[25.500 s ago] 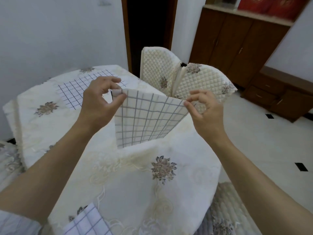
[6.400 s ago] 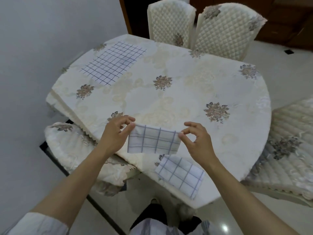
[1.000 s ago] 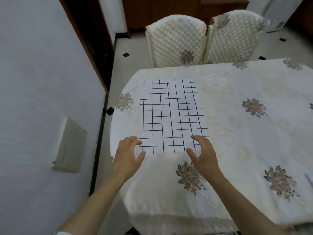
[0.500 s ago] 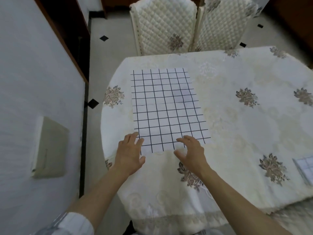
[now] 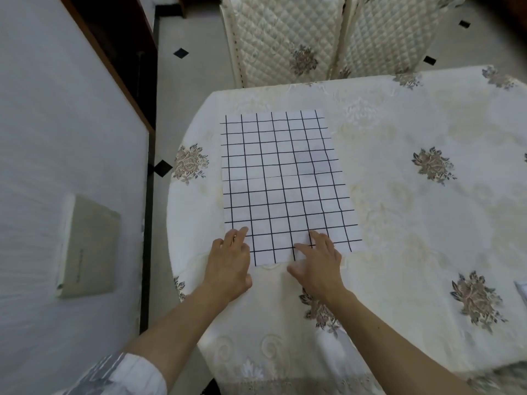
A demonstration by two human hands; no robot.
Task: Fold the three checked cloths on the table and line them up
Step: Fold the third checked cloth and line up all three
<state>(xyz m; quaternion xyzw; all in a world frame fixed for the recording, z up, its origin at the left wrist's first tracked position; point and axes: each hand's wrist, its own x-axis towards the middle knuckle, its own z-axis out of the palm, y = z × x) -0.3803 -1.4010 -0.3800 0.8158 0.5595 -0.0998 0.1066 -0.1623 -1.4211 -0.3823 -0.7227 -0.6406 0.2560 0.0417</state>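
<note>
A white cloth with a black grid (image 5: 282, 178) lies spread flat on the table (image 5: 399, 223), near its left end. My left hand (image 5: 229, 262) rests on the cloth's near left corner with its fingers apart. My right hand (image 5: 316, 263) lies on the near edge, right of the middle, fingers spread and flat on the fabric. Neither hand has lifted the cloth. A sliver of a second checked cloth (image 5: 521, 289) shows at the right edge of the view. The third cloth is out of view.
The table wears a cream cloth with flower motifs. Two quilted chairs (image 5: 288, 41) stand at its far side. A white wall (image 5: 57, 138) with a beige box (image 5: 85, 246) runs close along the left, with a narrow strip of floor between.
Over the last second both hands slid forward onto the near edge of the spread cloth. The view came closer and lower over the table.
</note>
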